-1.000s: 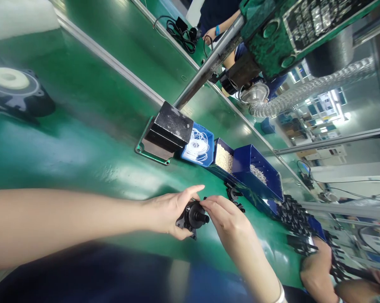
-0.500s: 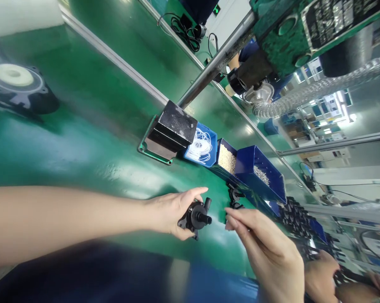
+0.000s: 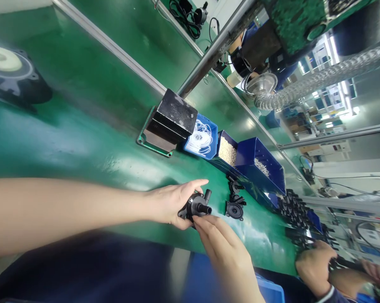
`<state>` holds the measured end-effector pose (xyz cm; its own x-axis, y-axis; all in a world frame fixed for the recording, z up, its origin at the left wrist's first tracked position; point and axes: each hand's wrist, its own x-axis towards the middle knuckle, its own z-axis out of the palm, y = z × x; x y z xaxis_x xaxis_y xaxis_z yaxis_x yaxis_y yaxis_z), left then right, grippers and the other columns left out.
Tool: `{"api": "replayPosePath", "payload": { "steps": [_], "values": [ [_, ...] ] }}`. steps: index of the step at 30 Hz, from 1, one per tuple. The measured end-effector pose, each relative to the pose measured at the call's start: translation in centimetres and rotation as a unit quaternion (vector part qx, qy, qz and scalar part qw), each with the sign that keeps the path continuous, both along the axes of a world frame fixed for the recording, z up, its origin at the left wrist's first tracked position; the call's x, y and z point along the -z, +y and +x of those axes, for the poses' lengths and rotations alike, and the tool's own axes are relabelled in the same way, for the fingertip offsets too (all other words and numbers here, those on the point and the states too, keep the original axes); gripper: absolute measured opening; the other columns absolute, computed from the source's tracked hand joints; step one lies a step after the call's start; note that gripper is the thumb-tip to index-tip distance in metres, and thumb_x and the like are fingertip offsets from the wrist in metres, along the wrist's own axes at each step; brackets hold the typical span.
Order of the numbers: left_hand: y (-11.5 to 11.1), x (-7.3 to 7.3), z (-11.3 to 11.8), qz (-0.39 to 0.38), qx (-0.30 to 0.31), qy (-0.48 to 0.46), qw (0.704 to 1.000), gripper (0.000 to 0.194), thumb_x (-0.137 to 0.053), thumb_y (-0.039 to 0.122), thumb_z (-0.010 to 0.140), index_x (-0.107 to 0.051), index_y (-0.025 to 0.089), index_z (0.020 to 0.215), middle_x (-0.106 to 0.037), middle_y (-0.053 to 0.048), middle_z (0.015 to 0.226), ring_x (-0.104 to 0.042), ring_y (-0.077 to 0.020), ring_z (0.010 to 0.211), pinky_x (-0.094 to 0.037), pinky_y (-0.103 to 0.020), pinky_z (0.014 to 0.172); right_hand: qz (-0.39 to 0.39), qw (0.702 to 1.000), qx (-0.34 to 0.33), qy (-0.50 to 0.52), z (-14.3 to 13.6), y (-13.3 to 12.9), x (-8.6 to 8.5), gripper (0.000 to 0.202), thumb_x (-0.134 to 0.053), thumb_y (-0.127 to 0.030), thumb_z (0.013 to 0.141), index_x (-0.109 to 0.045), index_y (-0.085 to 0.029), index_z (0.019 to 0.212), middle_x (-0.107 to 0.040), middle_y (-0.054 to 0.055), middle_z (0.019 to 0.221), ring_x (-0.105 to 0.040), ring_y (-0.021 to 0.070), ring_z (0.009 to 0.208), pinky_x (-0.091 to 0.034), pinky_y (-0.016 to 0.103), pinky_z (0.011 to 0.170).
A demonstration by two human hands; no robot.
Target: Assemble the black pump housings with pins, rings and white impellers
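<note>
A small black pump (image 3: 196, 207) with two pipe stubs is in my left hand (image 3: 164, 205), the thumb and fingers wrapped round its body. The stubs face up and toward the right. My right hand (image 3: 226, 250) touches the lower edge of the pump with pinched fingertips. Whether something small sits in that pinch is hidden. Right of my hands, on the green bench top (image 3: 114, 162), lie a round black part with corner lugs (image 3: 234, 210) and another black pump (image 3: 235, 187).
Behind my hands stand a black block on a base (image 3: 177, 111), a blue tray of white rings (image 3: 215, 145), a bin of beige bits (image 3: 221, 163) and a bin of metal pins (image 3: 256, 185). A co-worker's hand (image 3: 316, 265) works among black parts at right.
My right hand has moved left and down, from beside the pump to touching its lower edge. The round black part it covered now shows. My left hand still holds the pump.
</note>
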<state>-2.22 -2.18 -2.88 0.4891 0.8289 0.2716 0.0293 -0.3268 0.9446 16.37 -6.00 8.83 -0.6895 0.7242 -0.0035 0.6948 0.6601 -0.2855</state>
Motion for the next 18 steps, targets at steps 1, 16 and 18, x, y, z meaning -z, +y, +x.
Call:
{"api": "replayPosePath", "payload": {
  "steps": [1, 16, 18],
  "values": [
    [0.0, 0.0, 0.0, 0.000, 0.000, 0.000, 1.000, 0.114, -0.078, 0.022, 0.062, -0.010, 0.023, 0.153, -0.055, -0.014, 0.133, -0.063, -0.0336, 0.113, -0.051, -0.045, 0.094, 0.003, 1.000, 0.001, -0.001, 0.0, 0.0, -0.1, 0.037, -0.057, -0.008, 0.093, -0.059, -0.024, 0.127, -0.067, 0.006, 0.111, -0.068, 0.0173, 0.100, -0.059, 0.026, 0.092],
    [-0.6, 0.5, 0.6, 0.187, -0.041, 0.039, 0.981, 0.107, -0.071, 0.010, 0.070, 0.000, 0.013, 0.150, -0.045, -0.024, 0.134, -0.055, -0.0361, 0.123, -0.053, -0.043, 0.097, 0.113, 0.993, -0.006, 0.016, 0.2, -1.6, 2.1, 0.032, -0.057, -0.007, 0.093, -0.059, -0.019, 0.123, -0.070, 0.007, 0.104, -0.069, 0.0186, 0.096, -0.058, 0.030, 0.087],
    [-0.6, 0.5, 0.6, 0.194, -0.043, 0.031, 0.980, 0.107, -0.068, 0.009, 0.070, 0.002, 0.015, 0.150, -0.044, -0.022, 0.134, -0.055, -0.0350, 0.122, -0.053, -0.043, 0.097, 0.133, 0.991, 0.012, 0.022, 0.2, -2.2, 3.0, 0.036, -0.058, -0.005, 0.092, -0.059, -0.019, 0.125, -0.069, 0.009, 0.104, -0.068, 0.0200, 0.095, -0.058, 0.032, 0.084]
  ]
}}
